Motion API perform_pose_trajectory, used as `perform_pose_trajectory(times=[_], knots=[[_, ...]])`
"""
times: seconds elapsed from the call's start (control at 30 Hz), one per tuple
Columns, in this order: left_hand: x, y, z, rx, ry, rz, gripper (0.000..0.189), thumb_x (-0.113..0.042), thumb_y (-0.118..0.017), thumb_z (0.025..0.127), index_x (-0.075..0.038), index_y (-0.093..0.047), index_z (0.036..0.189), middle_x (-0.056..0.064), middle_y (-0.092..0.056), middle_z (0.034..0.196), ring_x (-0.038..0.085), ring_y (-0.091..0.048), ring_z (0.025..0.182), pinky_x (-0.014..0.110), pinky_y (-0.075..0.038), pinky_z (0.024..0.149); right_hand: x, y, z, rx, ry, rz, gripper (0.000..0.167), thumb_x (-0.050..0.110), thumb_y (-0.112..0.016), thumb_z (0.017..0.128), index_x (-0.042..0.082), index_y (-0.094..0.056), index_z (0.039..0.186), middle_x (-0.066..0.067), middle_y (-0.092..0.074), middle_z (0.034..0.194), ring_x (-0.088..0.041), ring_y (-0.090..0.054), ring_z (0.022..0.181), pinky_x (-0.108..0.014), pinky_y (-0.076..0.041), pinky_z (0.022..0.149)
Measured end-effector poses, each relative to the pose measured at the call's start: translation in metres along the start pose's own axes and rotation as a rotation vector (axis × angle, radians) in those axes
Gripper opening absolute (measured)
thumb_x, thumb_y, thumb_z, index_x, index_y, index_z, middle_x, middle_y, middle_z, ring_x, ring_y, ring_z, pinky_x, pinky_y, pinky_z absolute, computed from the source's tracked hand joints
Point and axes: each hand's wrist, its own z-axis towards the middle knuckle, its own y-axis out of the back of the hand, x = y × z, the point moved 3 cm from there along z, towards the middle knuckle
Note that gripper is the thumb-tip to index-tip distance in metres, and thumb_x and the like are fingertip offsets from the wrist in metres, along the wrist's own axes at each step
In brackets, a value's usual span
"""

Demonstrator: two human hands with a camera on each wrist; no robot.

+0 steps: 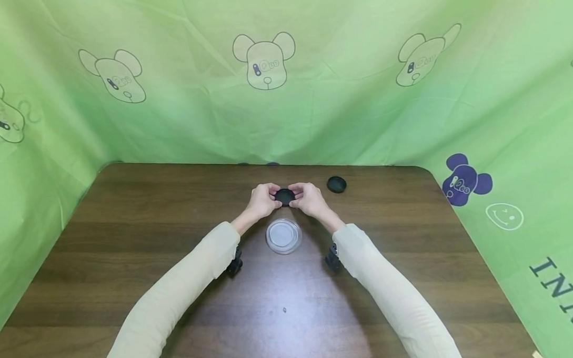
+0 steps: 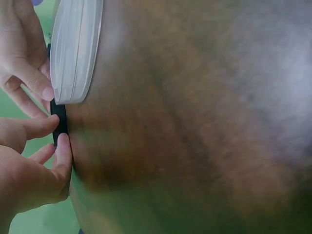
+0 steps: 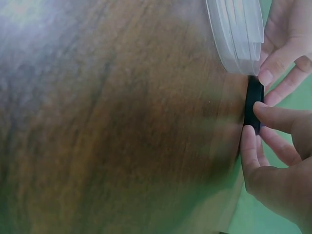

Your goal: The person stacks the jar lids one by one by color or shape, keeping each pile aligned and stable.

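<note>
A shallow round black dish [image 1: 284,197] lies flat at the table's far middle, between both hands. My left hand [image 1: 262,200] pinches its left edge with thumb and fingers. From the other side, my right hand [image 1: 311,199] pinches the right edge the same way. Both wrist views show the dish's dark rim [image 2: 59,117] low against the tabletop, with fingertips on it. Nearer to me stands a clear round plastic container [image 1: 284,236] with a pale, translucent top; neither hand touches it. It hides part of the dish in the wrist views.
A second round black dish [image 1: 336,184] sits to the right of my right hand, near the far edge of the brown wooden table [image 1: 390,302]. Green printed cloth [image 1: 313,120] hangs behind the table and along its sides. A tiny speck [image 1: 284,309] lies toward the front.
</note>
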Motion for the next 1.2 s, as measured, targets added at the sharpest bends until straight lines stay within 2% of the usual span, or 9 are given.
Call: perform_pose_trajectory(times=[0.23, 0.5, 0.67, 0.9, 0.93, 1.13, 1.2], knots=[[-0.005, -0.003, -0.004, -0.012, 0.005, -0.003, 0.044, 0.006, -0.073, 0.077, 0.005, -0.062, 0.119, 0.019, -0.066, 0.107, 0.027, -0.065, 0.097, 0.029, -0.052, 0.085, -0.001, 0.005, -0.004, -0.003, 0.014, 0.002, 0.046, -0.005, -0.071, 0.081, -0.005, -0.059, 0.125, -0.022, -0.064, 0.116, -0.032, -0.062, 0.105, -0.037, -0.049, 0.092], [-0.007, 0.001, -0.003, 0.002, -0.001, 0.02, 0.043, 0.002, -0.073, 0.079, 0.005, -0.061, 0.12, 0.019, -0.066, 0.108, 0.028, -0.064, 0.099, 0.032, -0.051, 0.087, -0.009, 0.014, -0.007, 0.001, 0.044, -0.005, 0.046, -0.005, -0.071, 0.08, -0.005, -0.06, 0.125, -0.022, -0.063, 0.116, -0.033, -0.062, 0.104, -0.038, -0.05, 0.091], [-0.012, 0.004, -0.001, 0.0, -0.011, 0.027, 0.044, 0.002, -0.072, 0.08, 0.005, -0.059, 0.123, 0.019, -0.064, 0.113, 0.029, -0.062, 0.103, 0.033, -0.049, 0.09, -0.018, 0.03, -0.013, -0.016, 0.051, -0.003, 0.047, -0.006, -0.07, 0.08, -0.006, -0.058, 0.125, -0.024, -0.062, 0.117, -0.035, -0.062, 0.104, -0.039, -0.05, 0.09], [-0.026, -0.002, 0.008, -0.006, -0.026, 0.005, 0.044, 0.002, -0.072, 0.081, 0.003, -0.06, 0.123, 0.019, -0.064, 0.115, 0.028, -0.062, 0.104, 0.032, -0.048, 0.092, -0.034, 0.057, -0.02, -0.082, 0.083, -0.026, 0.049, -0.008, -0.07, 0.078, -0.008, -0.058, 0.125, -0.027, -0.06, 0.113, -0.037, -0.062, 0.1, -0.04, -0.051, 0.088], [-0.022, -0.006, 0.013, -0.019, -0.055, -0.002, 0.043, 0.0, -0.073, 0.08, 0.001, -0.062, 0.121, 0.017, -0.065, 0.112, 0.026, -0.063, 0.101, 0.029, -0.049, 0.089, -0.037, 0.061, -0.02, -0.091, 0.079, -0.024, 0.049, -0.009, -0.07, 0.078, -0.007, -0.057, 0.126, -0.027, -0.059, 0.113, -0.037, -0.062, 0.1, -0.04, -0.051, 0.088], [-0.041, -0.023, 0.021, -0.016, -0.042, 0.013, 0.042, -0.001, -0.073, 0.081, 0.0, -0.062, 0.122, 0.017, -0.065, 0.112, 0.026, -0.063, 0.102, 0.029, -0.049, 0.089, -0.055, 0.086, -0.021, -0.123, 0.061, -0.011, 0.045, -0.01, -0.068, 0.081, -0.009, -0.057, 0.125, -0.027, -0.053, 0.115, -0.038, -0.061, 0.101, -0.041, -0.051, 0.089], [-0.056, -0.027, 0.021, -0.005, -0.023, 0.018, 0.043, 0.001, -0.072, 0.082, 0.002, -0.06, 0.124, 0.02, -0.064, 0.116, 0.029, -0.062, 0.106, 0.032, -0.048, 0.093, -0.059, 0.095, -0.019, -0.147, 0.072, -0.006, 0.041, -0.011, -0.068, 0.081, -0.009, -0.059, 0.122, -0.027, -0.051, 0.116, -0.039, -0.061, 0.1, -0.042, -0.051, 0.089]])
